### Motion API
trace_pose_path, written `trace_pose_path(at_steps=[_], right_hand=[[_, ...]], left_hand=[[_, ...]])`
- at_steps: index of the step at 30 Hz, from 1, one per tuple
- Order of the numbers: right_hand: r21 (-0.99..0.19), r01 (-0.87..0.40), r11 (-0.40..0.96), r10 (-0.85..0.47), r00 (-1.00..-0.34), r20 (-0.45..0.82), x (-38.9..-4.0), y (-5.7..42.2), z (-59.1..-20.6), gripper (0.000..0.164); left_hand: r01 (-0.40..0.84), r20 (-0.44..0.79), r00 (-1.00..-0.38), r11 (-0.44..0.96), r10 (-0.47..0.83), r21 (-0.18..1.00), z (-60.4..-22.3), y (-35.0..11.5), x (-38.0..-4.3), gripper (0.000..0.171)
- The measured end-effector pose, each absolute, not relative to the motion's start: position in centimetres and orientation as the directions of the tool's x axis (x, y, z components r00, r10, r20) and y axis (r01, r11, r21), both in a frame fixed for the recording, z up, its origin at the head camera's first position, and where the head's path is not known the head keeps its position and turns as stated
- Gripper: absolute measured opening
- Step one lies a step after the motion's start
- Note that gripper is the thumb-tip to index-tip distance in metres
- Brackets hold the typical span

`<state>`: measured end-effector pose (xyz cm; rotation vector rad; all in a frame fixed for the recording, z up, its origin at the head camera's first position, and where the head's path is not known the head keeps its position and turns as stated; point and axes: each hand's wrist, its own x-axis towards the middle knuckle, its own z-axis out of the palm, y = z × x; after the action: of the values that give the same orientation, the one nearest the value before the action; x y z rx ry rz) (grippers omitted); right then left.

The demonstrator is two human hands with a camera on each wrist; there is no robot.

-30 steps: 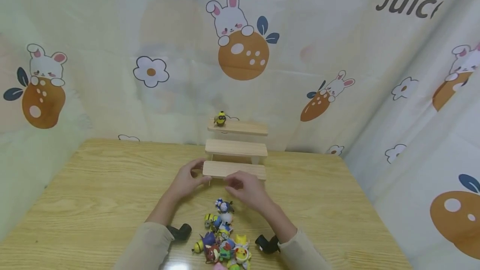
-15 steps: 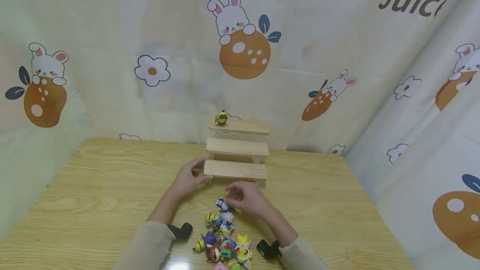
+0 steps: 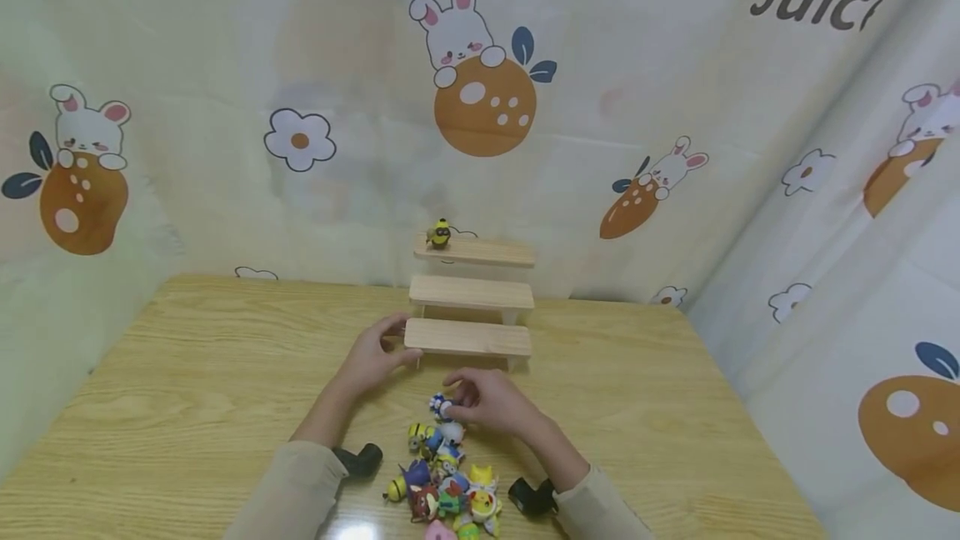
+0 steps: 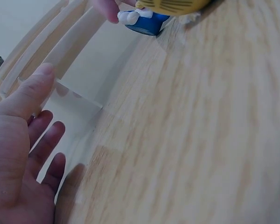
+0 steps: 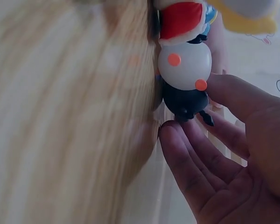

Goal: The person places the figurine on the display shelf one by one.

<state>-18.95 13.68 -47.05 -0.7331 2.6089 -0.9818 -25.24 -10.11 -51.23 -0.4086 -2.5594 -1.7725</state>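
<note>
In the head view, two hands are seen over one table (image 3: 637, 407). One stand (image 3: 471, 293) with three steps is set near the back, and one yellow toy (image 3: 439, 233) is perched at the left of the top step (image 3: 487, 252). The left end of the bottom step (image 3: 467, 338) is held by the left hand (image 3: 371, 361), with the thumb at the front corner and a finger at the back corner. The right hand (image 3: 495, 400) is held low and wide, and one blue and white toy (image 3: 439, 405) at the far end of the pile (image 3: 452, 502) is reached by its thumb. More than ten toys are heaped there, too mixed up to be counted exactly. Two black tubes (image 3: 365, 461) are seen, one by each wrist. Four rabbits (image 3: 460, 36) are printed on the cloth (image 3: 360, 23)

In the left wrist view, the left thumb is laid by the step's edge, and three fingers are seen beside one clear leg (image 4: 77, 100). One blue base (image 4: 147, 24) with white bits is seen near the top, by a fingertip of the other hand

In the right wrist view, one white ball (image 5: 184, 67) with two orange dots is seen, joined to one black part (image 5: 186, 100). Thumb and fingers are spread wide around them. One red and white toy (image 5: 181, 21) is seen just beside the ball
</note>
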Motion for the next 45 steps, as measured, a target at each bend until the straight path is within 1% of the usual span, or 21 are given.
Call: trace_pose_path(at_steps=[4,9,15,19,24,27,34,38,45], right_hand=[[-0.678,-0.359,0.641,-0.536,-0.842,-0.06,-18.97,13.57,-47.01,0.033],[-0.675,-0.367,0.64,-0.525,-0.851,-0.034,-19.08,13.58,-46.89,0.033],[-0.67,-0.345,0.657,-0.485,-0.874,-0.025,-19.18,13.7,-46.87,0.04],[-0.633,-0.361,0.685,-0.485,-0.874,-0.026,-19.25,13.77,-47.19,0.045],[-0.602,-0.407,0.687,-0.515,-0.857,-0.008,-19.18,13.58,-47.68,0.031],[-0.61,-0.402,0.683,-0.508,-0.861,-0.002,-19.1,13.48,-47.8,0.027],[-0.653,-0.353,0.67,-0.471,-0.882,-0.006,-18.95,13.46,-47.49,0.035],[-0.681,-0.33,0.654,-0.462,-0.887,-0.014,-18.98,13.56,-47.38,0.037],[-0.693,-0.341,0.635,-0.467,-0.884,0.007,-19.06,13.82,-47.33,0.038]], left_hand=[[0.219,0.155,-0.965,0.324,0.212,0.92,-51.12,-10.09,-25.21,0.071],[0.22,0.158,-0.965,0.319,0.209,0.922,-50.89,-10.02,-25.24,0.069],[0.209,0.144,-0.967,0.332,0.211,0.92,-51.01,-10.02,-25.34,0.071],[0.208,0.144,-0.967,0.328,0.208,0.921,-51.14,-10.03,-25.43,0.071],[0.222,0.159,-0.965,0.325,0.21,0.919,-51.32,-10.02,-25.5,0.07],[0.225,0.161,-0.964,0.33,0.211,0.917,-51.41,-10.03,-25.53,0.07],[0.231,0.165,-0.962,0.324,0.217,0.917,-51.18,-10.13,-25.42,0.071],[0.229,0.163,-0.962,0.321,0.219,0.919,-51.06,-10.19,-25.37,0.07],[0.23,0.162,-0.96,0.313,0.229,0.921,-50.95,-10.18,-25.28,0.07]])
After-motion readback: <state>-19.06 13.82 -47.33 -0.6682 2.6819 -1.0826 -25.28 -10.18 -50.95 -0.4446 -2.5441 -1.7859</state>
